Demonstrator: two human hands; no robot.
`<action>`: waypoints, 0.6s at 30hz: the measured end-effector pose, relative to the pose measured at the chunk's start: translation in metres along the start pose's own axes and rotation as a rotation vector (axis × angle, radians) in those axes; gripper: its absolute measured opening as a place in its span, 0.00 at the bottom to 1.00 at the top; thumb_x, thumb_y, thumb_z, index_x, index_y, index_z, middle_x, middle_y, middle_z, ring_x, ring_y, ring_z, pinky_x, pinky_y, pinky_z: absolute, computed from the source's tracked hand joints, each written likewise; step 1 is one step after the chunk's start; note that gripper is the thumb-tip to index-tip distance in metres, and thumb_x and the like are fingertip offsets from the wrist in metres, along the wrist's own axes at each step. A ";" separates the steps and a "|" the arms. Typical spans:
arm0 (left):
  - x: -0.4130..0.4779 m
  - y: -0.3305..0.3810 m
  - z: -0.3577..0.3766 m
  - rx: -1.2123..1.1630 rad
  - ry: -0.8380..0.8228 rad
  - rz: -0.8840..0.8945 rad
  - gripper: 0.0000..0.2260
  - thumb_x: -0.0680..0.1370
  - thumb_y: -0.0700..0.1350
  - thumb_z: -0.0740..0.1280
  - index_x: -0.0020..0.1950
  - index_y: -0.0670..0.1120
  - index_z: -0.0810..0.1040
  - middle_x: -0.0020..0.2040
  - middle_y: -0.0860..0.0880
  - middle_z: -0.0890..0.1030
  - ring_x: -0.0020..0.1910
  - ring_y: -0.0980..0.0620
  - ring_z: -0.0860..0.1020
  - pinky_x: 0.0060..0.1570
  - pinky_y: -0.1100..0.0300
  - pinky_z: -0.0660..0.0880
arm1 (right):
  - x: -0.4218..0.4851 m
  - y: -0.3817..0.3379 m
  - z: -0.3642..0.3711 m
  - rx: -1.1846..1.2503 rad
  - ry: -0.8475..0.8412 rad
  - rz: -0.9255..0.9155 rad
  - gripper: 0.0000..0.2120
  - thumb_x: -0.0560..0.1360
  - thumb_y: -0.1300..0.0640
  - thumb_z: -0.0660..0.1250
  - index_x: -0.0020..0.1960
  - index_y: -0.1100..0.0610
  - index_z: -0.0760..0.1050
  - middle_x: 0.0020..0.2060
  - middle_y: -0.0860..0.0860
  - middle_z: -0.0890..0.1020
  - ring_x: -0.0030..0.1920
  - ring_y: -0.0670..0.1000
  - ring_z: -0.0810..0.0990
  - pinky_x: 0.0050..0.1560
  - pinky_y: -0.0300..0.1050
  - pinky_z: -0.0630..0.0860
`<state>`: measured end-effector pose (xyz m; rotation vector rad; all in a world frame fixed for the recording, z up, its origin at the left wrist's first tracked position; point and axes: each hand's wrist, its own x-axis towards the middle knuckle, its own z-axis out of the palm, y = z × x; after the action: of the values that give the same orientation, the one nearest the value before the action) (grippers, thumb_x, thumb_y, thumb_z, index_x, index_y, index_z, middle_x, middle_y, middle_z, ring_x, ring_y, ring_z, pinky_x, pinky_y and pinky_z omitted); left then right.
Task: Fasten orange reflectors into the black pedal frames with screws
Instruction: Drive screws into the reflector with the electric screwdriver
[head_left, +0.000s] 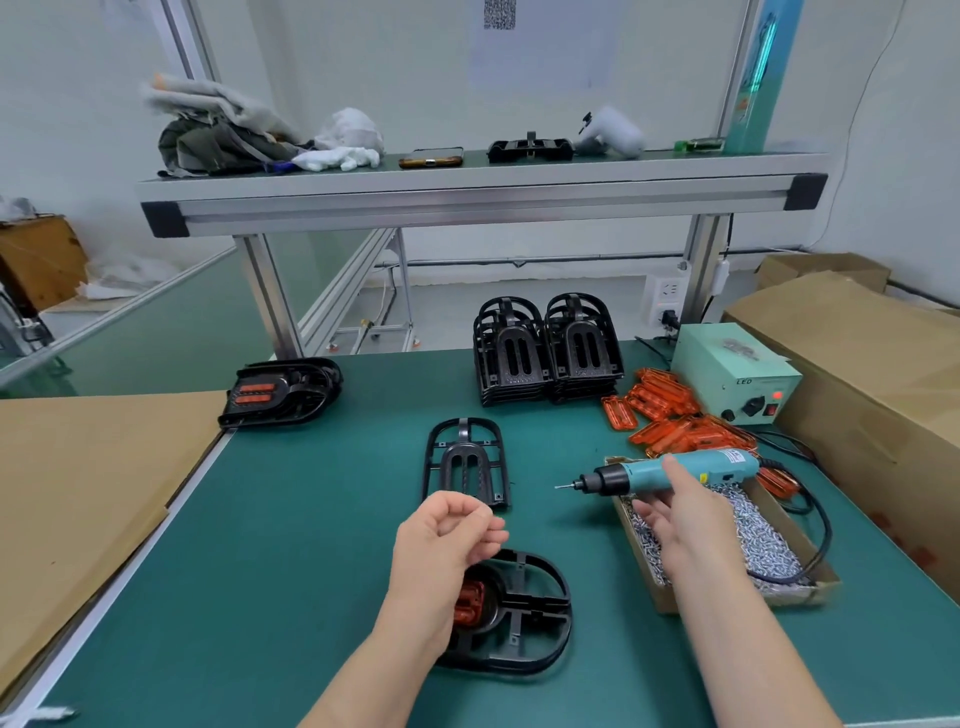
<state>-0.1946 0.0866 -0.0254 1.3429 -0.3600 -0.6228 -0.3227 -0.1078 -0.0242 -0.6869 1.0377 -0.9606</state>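
Far left: finished pedal frame (280, 392), two orange reflectors seated, set aside on the mat. Centre: bare pedal frame (465, 465), lying flat, no reflector. Just before it: left hand (447, 535), raised, fingertips drawn to the thumb; whether a screw is pinched there cannot be told. Beneath that wrist: working pedal frame (514, 618), orange reflector (470, 603) in its pocket, partly hidden. Right of centre: electric screwdriver (675, 475), held by the right hand (685, 519), bit pointing left, well above the work. Right: box of screws (753, 545), with loose reflectors (670, 410) heaped behind it. Handling note, as a judgement: steady the frame flat, start the screw square in its hole, bring the bit down upright and press lightly, so that the reflector neither shifts nor cracks.
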 end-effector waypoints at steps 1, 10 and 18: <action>0.000 0.000 -0.001 0.018 -0.002 -0.010 0.02 0.77 0.34 0.69 0.45 0.39 0.79 0.39 0.42 0.84 0.38 0.50 0.82 0.39 0.62 0.77 | 0.003 -0.003 0.002 0.031 0.012 0.027 0.14 0.81 0.57 0.68 0.63 0.62 0.71 0.51 0.59 0.81 0.41 0.53 0.82 0.38 0.44 0.78; -0.003 0.011 -0.007 -0.192 -0.077 -0.152 0.06 0.73 0.28 0.69 0.43 0.38 0.79 0.39 0.40 0.81 0.36 0.50 0.80 0.37 0.64 0.79 | -0.004 -0.004 0.016 0.272 0.050 -0.023 0.15 0.78 0.55 0.71 0.61 0.55 0.71 0.44 0.50 0.78 0.38 0.46 0.79 0.33 0.41 0.78; -0.007 0.006 -0.007 -0.342 -0.108 -0.308 0.04 0.74 0.28 0.68 0.45 0.35 0.80 0.41 0.38 0.83 0.38 0.49 0.83 0.36 0.64 0.80 | -0.045 -0.013 0.043 0.444 -0.235 -0.042 0.06 0.76 0.50 0.71 0.46 0.52 0.77 0.33 0.46 0.73 0.31 0.43 0.71 0.34 0.36 0.69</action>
<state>-0.1950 0.0965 -0.0206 1.0436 -0.1237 -0.9709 -0.2952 -0.0717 0.0199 -0.4384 0.5772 -1.0736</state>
